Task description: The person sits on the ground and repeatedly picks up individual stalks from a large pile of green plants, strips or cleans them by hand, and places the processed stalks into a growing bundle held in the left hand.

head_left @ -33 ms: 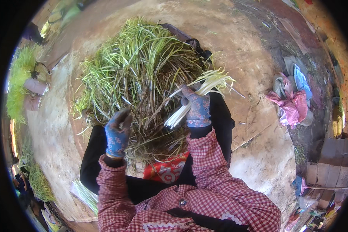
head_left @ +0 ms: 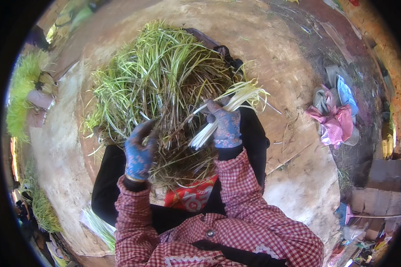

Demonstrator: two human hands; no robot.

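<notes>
A big heap of long green chives (head_left: 160, 66) with pale stems lies in front of me. My right hand (head_left: 227, 127), in a blue flowered glove, is closed around a bunch of chives (head_left: 248, 95). The bunch's white stem ends poke out to the lower left and its yellowish leaves to the upper right. A thin brownish strand runs from that hand toward the heap. My left hand (head_left: 139, 153), gloved alike, is at the heap's near left side. Its thumb and fingers are apart, with nothing visible between them.
A red bag (head_left: 190, 196) lies between my legs. Trimmed pale stalks (head_left: 98, 226) lie at the lower left. Bundled cloths (head_left: 334, 113) are on the right, above cardboard (head_left: 378, 200) and a pink-handled broom (head_left: 348, 214). At the far left a person sits beside more greens (head_left: 24, 95).
My left hand has moved slightly up and right, toward the heap, its fingers stretched further. My right hand has barely shifted and still grips the bunch.
</notes>
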